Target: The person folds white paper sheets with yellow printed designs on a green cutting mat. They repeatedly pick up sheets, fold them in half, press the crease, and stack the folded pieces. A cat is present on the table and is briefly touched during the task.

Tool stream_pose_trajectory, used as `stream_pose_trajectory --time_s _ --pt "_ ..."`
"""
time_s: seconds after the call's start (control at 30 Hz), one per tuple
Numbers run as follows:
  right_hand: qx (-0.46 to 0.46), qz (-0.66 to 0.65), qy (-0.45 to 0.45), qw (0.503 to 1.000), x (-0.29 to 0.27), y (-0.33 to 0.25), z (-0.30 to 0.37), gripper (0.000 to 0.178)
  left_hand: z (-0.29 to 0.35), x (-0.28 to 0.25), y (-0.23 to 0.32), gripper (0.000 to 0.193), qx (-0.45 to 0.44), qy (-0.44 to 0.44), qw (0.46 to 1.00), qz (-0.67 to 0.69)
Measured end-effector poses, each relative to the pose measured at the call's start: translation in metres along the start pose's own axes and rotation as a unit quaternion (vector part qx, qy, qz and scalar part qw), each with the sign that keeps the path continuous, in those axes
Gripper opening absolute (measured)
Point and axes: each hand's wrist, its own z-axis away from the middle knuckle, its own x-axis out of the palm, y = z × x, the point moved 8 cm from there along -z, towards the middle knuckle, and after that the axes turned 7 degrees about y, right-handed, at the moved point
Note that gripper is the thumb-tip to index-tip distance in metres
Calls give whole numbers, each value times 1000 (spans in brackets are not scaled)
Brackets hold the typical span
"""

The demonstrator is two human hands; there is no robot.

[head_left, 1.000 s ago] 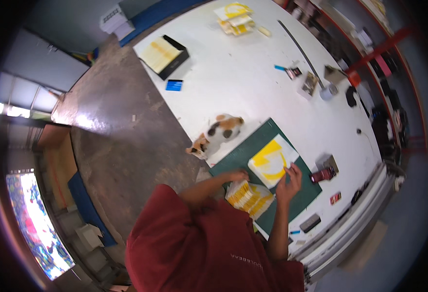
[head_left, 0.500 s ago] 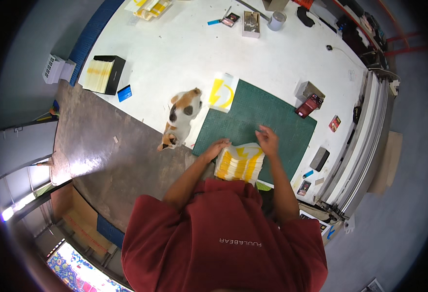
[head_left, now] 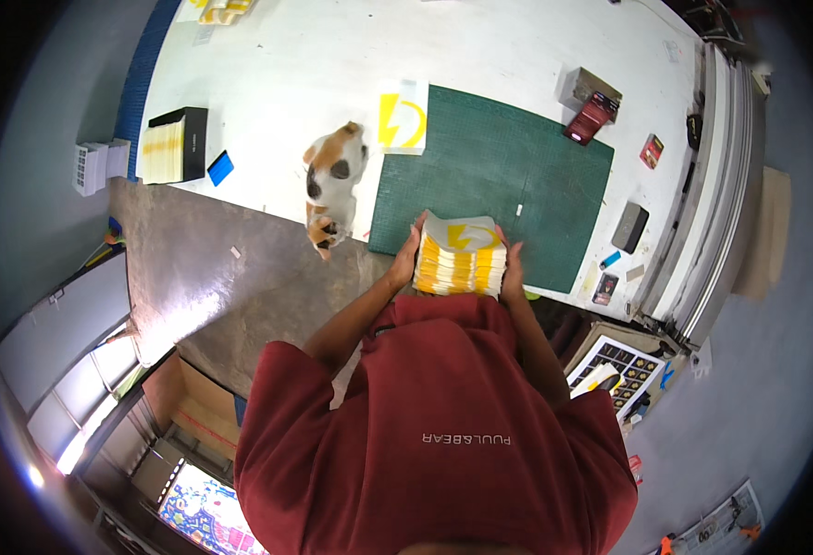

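Note:
A thick stack of white sheets with yellow print [head_left: 460,264] is at the near edge of the green cutting mat [head_left: 508,166], close to my body. My left hand [head_left: 406,257] presses along its left side. Against the right side lies my right hand [head_left: 514,270], so the stack is held between both palms. The top sheet curls up at its far edge. At the mat's far left corner rests another white piece with a yellow design [head_left: 403,120].
A calico cat [head_left: 337,171] is on the table edge left of the mat. Farther left stand a black box of yellow-white sheets [head_left: 175,146] and a blue card [head_left: 220,167]. To the right are a dark red pack [head_left: 593,117], a dark grey block [head_left: 630,228] and a long metal rail [head_left: 710,185].
My right hand has come down from above the stack to its right side. My left hand now lies flatter along the left side. The view has shifted, and the cat stays put.

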Motion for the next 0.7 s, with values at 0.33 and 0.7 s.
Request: stream_pose_trajectory --time_s 0.33,0.7 --pt "44 -26 14 999 -2 2 3 81 -8 4 -8 78 -9 -14 999 52" --pt "16 78 44 996 -17 -6 -17 75 -41 -17 -11 65 9 60 997 -50"
